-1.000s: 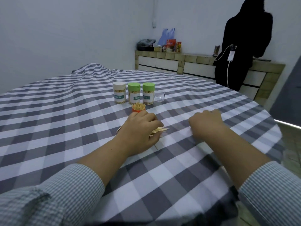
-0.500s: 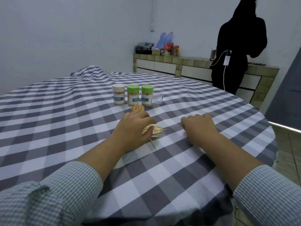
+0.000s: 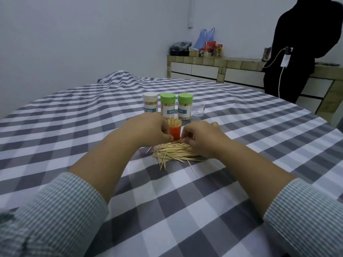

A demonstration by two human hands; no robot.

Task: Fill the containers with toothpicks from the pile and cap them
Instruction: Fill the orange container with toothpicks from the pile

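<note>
Head view: left hand [image 3: 148, 130] curls beside the orange container [image 3: 175, 133], grip unclear; right hand [image 3: 202, 137] bends over the toothpick pile [image 3: 174, 152], fingertips hidden. Three capped containers [image 3: 168, 106] stand behind on the checked tablecloth [image 3: 74, 117]; a dark-clothed person [image 3: 300, 49] stands at the counter [image 3: 213, 64].
</note>
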